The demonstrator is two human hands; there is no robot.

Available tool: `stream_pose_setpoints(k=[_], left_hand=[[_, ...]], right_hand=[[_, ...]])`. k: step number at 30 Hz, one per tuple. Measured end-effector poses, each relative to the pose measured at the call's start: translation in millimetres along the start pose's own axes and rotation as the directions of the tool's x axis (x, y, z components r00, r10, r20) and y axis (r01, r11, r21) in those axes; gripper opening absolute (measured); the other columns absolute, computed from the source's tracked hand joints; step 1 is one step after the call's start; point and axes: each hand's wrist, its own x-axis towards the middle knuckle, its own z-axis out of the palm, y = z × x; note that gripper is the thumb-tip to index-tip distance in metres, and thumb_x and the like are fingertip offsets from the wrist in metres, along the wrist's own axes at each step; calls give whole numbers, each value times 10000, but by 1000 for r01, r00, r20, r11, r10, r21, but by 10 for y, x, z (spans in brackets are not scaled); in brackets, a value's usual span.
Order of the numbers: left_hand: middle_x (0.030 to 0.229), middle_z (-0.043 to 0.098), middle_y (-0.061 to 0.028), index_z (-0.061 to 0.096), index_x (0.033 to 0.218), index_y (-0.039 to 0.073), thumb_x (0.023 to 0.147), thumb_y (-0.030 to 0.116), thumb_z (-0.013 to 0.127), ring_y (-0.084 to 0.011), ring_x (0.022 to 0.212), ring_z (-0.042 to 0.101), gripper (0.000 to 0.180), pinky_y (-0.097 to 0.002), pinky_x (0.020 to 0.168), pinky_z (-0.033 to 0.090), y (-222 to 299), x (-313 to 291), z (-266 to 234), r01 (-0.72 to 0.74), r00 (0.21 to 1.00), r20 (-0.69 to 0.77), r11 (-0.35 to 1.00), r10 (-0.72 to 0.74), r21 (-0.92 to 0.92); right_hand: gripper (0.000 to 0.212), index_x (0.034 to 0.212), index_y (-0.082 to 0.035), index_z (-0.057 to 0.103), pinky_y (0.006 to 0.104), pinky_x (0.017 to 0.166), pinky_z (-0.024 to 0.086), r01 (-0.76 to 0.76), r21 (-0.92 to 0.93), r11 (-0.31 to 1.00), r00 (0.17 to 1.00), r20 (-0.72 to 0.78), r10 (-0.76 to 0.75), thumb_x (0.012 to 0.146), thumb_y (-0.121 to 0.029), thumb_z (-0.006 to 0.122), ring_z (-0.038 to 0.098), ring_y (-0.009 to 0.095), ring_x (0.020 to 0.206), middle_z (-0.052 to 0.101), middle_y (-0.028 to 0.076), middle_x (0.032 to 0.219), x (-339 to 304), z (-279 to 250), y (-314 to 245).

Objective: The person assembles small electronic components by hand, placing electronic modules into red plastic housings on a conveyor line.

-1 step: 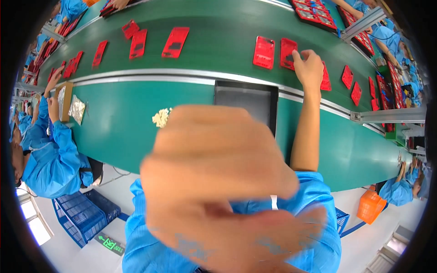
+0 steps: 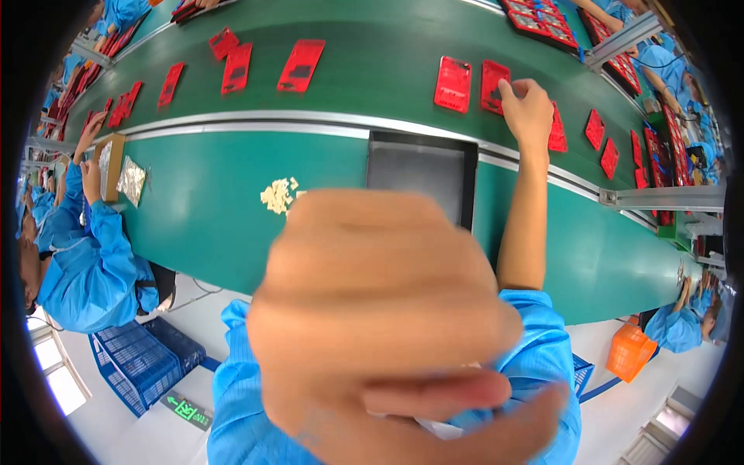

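Observation:
My left hand (image 2: 387,294) looms large and blurred in front of the view. Its fingers are curled in, and whatever they may hold is hidden. Beyond it my right hand (image 2: 530,108) reaches over the far green belt. The thumb and bent fingers meet at the right edge of a flat red case (image 2: 491,77) with dark parts in it. Another red case (image 2: 452,85) lies to the left, and a further red case (image 2: 558,130) is partly covered by my right hand. Small cream pieces (image 2: 277,195) are heaped on the green table, partly hidden behind my left hand.
A shallow black tray (image 2: 418,143) stands at the table's far edge, below a metal rail (image 2: 310,124). More red cases (image 2: 301,67) lie along the belt. A person in blue (image 2: 85,263) works at the left beside a cardboard box (image 2: 115,167) and a silvery bag (image 2: 133,183).
My left hand has shifted slightly right and down, showing more of the cream pieces. The thumb and a finger show differently beneath it. My right hand stays at the same red case.

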Motion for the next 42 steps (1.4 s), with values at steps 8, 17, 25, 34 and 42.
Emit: stream_pose_setpoints(k=[8,17,25,34,42], left_hand=[[603,544,-56,660,781,61,759,168,757,-236,514,578,146,-369,450,442,-115,-115,104,-158,975,-118,960,188,229],[630,618,-82,643,829,64,885,233,659,-284,568,660,179,-430,522,504,-538,-7,-122,40,987,-157,896,33,442],[801,673,-32,673,980,-18,1063,213,588,-64,688,600,261,-234,659,495,-1336,147,-290,600,723,-198,744,-662,-295],[924,698,-81,651,1066,-15,1086,209,531,-107,712,641,255,-263,716,534,-1667,109,39,303,759,-378,802,-530,-515],[1100,713,-213,543,1279,-35,1104,247,431,-298,876,766,350,-334,611,660,-1261,226,-353,348,655,-409,734,-635,-583]], right_hand=[[730,1225,28,664,470,863,546,146,36,989,940,306,-150,846,-593,725,701,395,1003,718,222,1041,-167,209,-641],[755,1332,27,524,541,921,529,319,75,945,833,452,-318,825,-484,751,623,517,1110,564,331,1248,-353,532,-615],[667,1387,97,566,285,639,496,-167,598,784,880,449,-155,884,-335,632,573,130,628,588,52,726,-121,294,-622],[599,1447,-6,540,268,763,533,556,504,661,769,-12,-639,880,-50,728,629,102,846,639,81,1158,-916,-564,-1287],[226,971,-10,677,430,716,545,547,530,648,461,456,-762,839,-157,787,650,336,867,606,131,944,-1627,-563,-966]])
